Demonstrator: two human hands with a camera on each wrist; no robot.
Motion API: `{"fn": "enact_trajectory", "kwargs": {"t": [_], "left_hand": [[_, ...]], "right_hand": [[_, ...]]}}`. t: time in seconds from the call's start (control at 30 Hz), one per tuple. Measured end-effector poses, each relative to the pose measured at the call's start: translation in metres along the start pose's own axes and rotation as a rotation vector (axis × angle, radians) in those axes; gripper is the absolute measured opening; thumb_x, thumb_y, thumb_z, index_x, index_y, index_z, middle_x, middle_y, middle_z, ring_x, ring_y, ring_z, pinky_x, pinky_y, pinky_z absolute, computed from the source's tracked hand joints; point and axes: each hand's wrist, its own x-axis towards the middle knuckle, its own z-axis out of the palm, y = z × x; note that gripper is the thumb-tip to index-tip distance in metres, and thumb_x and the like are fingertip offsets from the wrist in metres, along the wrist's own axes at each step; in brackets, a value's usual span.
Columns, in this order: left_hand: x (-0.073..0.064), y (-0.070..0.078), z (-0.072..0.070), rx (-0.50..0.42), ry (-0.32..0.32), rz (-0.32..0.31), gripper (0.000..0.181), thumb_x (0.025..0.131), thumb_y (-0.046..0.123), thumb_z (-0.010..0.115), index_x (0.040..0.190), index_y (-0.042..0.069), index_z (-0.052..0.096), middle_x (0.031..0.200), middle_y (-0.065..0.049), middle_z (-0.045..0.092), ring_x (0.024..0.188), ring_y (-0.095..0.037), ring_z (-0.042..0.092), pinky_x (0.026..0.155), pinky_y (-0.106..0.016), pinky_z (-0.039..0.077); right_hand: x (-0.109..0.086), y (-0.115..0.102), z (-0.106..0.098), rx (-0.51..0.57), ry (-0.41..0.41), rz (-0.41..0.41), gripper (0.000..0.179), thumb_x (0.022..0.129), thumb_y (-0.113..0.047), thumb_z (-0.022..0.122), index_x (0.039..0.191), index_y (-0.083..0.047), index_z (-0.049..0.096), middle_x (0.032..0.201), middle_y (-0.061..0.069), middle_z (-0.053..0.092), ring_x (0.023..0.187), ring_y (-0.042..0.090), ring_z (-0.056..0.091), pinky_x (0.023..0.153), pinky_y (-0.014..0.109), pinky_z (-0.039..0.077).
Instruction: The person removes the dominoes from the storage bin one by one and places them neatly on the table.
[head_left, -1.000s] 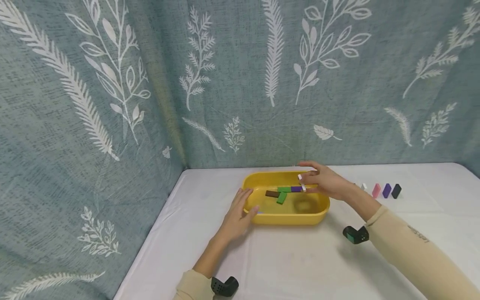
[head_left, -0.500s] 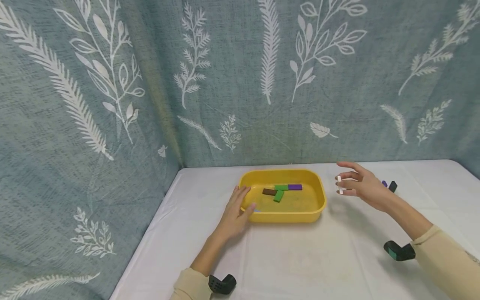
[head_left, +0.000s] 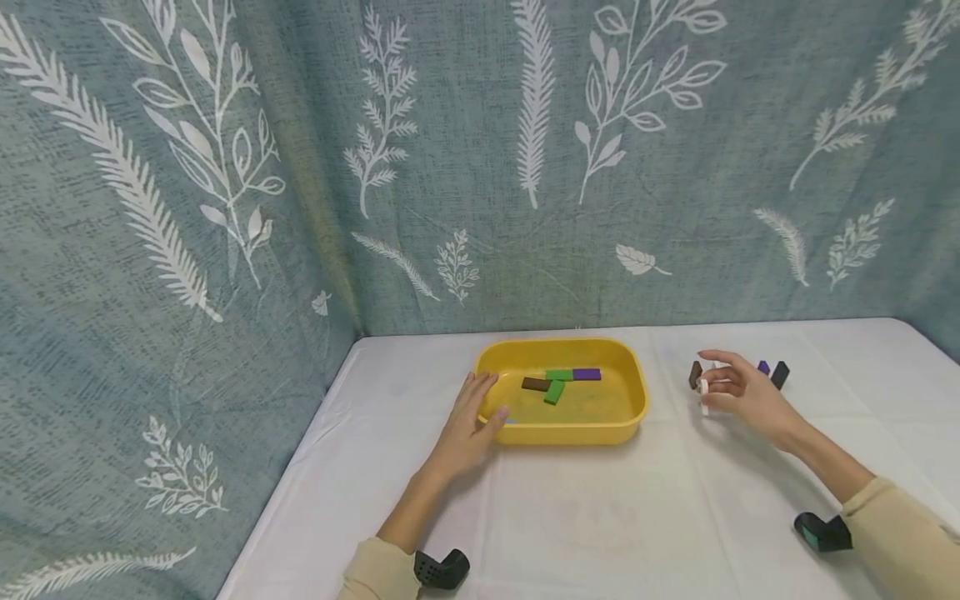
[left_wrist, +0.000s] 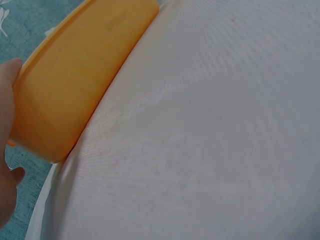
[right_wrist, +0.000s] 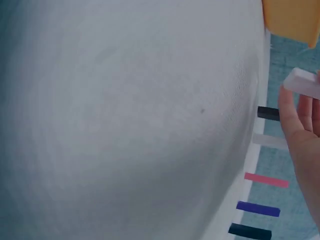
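- My right grip (head_left: 746, 400) is pinching a white block (head_left: 704, 398) between thumb and fingers, so nothing is lying loose there.
- I'm holding that block upright, its long axis running up and down; in the right wrist view it seems to be hanging just above the desk (head_left: 570, 500).
- What counts here, I'd judge, is its place against the standing brown block (head_left: 696, 375): mine is sitting on my side of it, near it, and in the wrist view it is showing on the side toward the tray, the two long axes running roughly parallel.
- Beyond the brown one, heading rightward, a second white block (right_wrist: 270, 141), a pink block (right_wrist: 266, 180), a purple block (right_wrist: 258, 208) and a black block (right_wrist: 250, 231) are standing in a row, apart from one another.
- My right grip is being the nearer one to that row by far.
- My left grip (head_left: 461, 429) is resting on the left end of the yellow tray (head_left: 570, 435), fingers fairly straight along the rim, holding no block.
- Inside the tray, two green blocks (head_left: 554, 392), another purple piece (head_left: 587, 374) and another brown piece (head_left: 536, 384) are lying flat.
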Motion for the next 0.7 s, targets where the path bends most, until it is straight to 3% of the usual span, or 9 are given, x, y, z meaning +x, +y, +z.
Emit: {"fn": "enact_trajectory", "kwargs": {"t": [0.4,0.7], "left_hand": [[0.001,-0.001,0.0,-0.002,0.002,0.0,0.057,0.099,0.031,0.05,0.146,0.002,0.034,0.151,-0.02,0.027,0.142,-0.038,0.009,0.11,-0.056,0.012],[0.0,-0.002,0.0,-0.002,-0.007,-0.004,0.058,0.1,0.033,0.049,0.146,0.002,0.033,0.151,-0.02,0.027,0.142,-0.038,0.009,0.11,-0.056,0.012]], "right_hand": [[0.005,0.013,0.003,-0.081,-0.025,-0.161,0.06,0.083,0.011,0.065,0.135,0.011,0.035,0.103,0.018,0.054,0.095,0.0,0.055,0.081,0.012,0.045],[0.006,0.017,0.004,-0.125,-0.018,-0.169,0.058,0.081,0.012,0.064,0.132,0.011,0.037,0.106,0.023,0.054,0.095,-0.001,0.054,0.076,0.012,0.046]]}}
